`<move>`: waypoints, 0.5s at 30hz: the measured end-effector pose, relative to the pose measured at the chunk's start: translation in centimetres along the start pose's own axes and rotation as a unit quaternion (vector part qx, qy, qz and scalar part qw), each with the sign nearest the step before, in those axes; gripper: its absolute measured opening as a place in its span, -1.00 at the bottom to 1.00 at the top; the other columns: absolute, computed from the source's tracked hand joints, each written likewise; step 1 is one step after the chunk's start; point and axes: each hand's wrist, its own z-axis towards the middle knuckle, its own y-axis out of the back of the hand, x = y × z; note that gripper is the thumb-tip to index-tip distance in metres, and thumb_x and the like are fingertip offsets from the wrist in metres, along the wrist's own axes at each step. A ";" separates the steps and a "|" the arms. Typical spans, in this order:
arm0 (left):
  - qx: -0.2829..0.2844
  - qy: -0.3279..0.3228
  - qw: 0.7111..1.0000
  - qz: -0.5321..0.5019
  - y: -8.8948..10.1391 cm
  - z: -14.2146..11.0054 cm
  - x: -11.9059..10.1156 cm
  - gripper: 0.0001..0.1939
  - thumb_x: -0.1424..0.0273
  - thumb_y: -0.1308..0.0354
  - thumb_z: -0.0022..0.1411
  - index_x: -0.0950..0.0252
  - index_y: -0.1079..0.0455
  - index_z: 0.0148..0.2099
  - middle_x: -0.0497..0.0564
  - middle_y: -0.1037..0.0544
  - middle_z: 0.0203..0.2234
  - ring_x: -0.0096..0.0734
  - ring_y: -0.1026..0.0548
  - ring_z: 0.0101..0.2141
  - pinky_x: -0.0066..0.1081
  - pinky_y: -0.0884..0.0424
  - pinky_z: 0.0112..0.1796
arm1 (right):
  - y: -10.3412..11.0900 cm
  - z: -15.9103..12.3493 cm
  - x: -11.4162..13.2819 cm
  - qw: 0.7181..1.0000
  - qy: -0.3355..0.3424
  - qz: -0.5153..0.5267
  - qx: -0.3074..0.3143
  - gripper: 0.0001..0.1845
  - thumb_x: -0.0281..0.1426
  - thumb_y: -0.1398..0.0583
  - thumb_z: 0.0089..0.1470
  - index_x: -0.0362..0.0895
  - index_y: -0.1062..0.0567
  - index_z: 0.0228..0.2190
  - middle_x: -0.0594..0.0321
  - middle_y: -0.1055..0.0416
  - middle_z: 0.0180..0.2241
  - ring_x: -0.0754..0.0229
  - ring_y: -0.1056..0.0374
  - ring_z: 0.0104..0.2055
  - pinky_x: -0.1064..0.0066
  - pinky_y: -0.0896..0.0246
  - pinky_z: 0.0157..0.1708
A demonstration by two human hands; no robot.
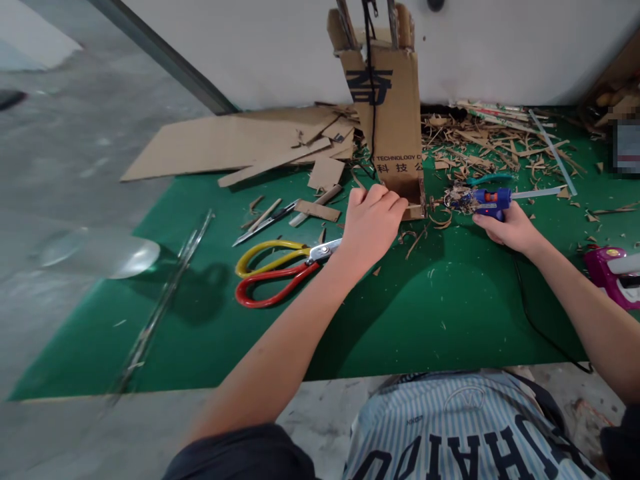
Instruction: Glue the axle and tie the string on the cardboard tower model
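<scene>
A tall cardboard structure (395, 127) with dark printed characters stands at the back of the green table. My left hand (373, 223) is at its low front opening, fingers curled together. A thin pale strip (414, 206) shows at the fingertips; what they pinch is mostly hidden. My right hand (515, 230) grips a blue hot glue gun (493, 200), its nozzle pointing left toward the structure. Cardboard shreds cling around the gun's front, and a translucent glue stick (537, 193) sticks out behind. Scissors (280, 267) with yellow and red handles lie beside my left wrist, their blades partly hidden.
Cardboard sheets (215, 143) and a utility knife (267, 223) lie at the left. Cardboard scraps (490, 143) are heaped at the back right, with a loose glue stick (555, 153). Clear rods (165, 300) and a clear bottle (100, 253) are at left. A magenta tool (607, 270) sits right.
</scene>
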 end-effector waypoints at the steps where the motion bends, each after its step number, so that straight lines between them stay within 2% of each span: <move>1: 0.001 0.001 1.000 0.003 0.0 0.0 0.0 -0.74 0.48 -0.01 0.51 0.17 -0.53 -0.11 0.08 -0.66 -0.26 -0.02 -0.45 -0.04 -0.06 -0.27 -0.14 | 0.0 0.0 0.0 1.000 -0.001 0.000 -0.001 -0.49 0.03 -0.39 0.06 -0.03 -0.32 -0.53 0.44 -0.16 -0.75 0.34 -0.07 -0.73 0.39 0.06 -0.69; 15: 0.013 0.032 0.999 -0.006 -0.6 -0.3 -0.2 -0.75 0.49 -0.01 0.51 0.16 -0.52 -0.10 0.10 -0.63 -0.24 -0.03 -0.44 -0.01 -0.06 -0.28 -0.08 | 0.0 -0.3 0.5 1.000 0.003 0.028 -0.003 -0.49 0.03 -0.43 0.02 -0.04 -0.36 -0.52 0.45 -0.14 -0.76 0.35 -0.05 -0.73 0.40 0.07 -0.70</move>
